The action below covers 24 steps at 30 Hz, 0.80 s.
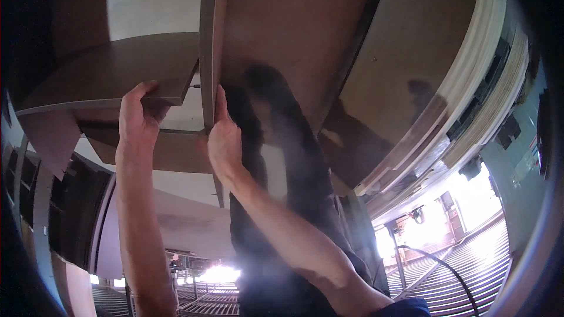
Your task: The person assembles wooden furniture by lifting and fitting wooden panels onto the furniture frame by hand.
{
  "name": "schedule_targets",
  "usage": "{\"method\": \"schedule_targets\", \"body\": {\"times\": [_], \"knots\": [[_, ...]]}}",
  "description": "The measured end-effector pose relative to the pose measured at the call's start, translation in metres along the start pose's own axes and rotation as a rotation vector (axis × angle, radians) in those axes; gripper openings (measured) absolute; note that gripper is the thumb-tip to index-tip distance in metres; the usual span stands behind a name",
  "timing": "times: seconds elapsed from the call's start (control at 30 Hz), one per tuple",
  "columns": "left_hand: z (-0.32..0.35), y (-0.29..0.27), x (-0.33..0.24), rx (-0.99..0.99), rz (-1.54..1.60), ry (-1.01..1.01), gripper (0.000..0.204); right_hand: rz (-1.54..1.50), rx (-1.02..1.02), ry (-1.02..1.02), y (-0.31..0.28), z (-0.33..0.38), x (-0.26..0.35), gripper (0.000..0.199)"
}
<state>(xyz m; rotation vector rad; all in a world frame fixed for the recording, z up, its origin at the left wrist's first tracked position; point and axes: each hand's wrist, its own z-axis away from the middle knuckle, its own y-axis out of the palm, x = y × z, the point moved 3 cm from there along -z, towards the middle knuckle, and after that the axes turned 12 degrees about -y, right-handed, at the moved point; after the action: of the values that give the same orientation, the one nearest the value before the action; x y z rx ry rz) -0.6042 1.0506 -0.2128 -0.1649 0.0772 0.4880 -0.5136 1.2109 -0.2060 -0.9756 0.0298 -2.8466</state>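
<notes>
Pinching a brown board near its right end with the left hand, thumb over the top and fingers tucked beneath, partly hidden. Lying mostly to the left of that grip, with its long axis running left to right, roughly crosswise to an upright panel. Between the board's right end and the panel, a narrow gap, with a small dark pin bridging part of it, at or just beside the panel; cannot tell how deep in either piece. Resting the right hand against the panel's other side, toward its near end, with one finger stretched along the face; cannot tell whether pinching the panel or only pressing it. Nearer to the board by far: the left hand, touching it. Most decisive, by judgement: that gap, in line with the board's length, end facing flat side.
</notes>
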Motion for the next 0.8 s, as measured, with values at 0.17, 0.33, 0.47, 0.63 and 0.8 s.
{"method": "schedule_targets", "body": {"times": [0.17, 0.33, 0.47, 0.63, 0.8], "knots": [[0.0, -0.007, 0.004, -0.021, -0.03, -0.006, 0.012, 0.154, -0.035, -0.064, 0.002, 0.003, -0.001, 0.082], [-0.004, 0.0, 0.009, -0.041, 0.014, -0.008, 0.013, -0.02, 0.034, 0.159, 0.008, -0.002, 0.009, 0.069], [0.001, -0.003, 0.004, -0.009, 0.009, -0.002, 0.014, -0.082, -0.031, 0.095, 0.025, -0.002, 0.005, 0.06], [0.024, -0.014, 0.017, -0.081, -0.013, 0.043, 0.036, 0.132, -0.014, -0.105, 0.018, 0.016, 0.0, 0.074], [0.086, -0.072, 0.118, -0.02, 0.15, -0.029, 0.069, 0.225, 0.133, -0.088, -0.048, 0.038, -0.024, 0.077]]}}
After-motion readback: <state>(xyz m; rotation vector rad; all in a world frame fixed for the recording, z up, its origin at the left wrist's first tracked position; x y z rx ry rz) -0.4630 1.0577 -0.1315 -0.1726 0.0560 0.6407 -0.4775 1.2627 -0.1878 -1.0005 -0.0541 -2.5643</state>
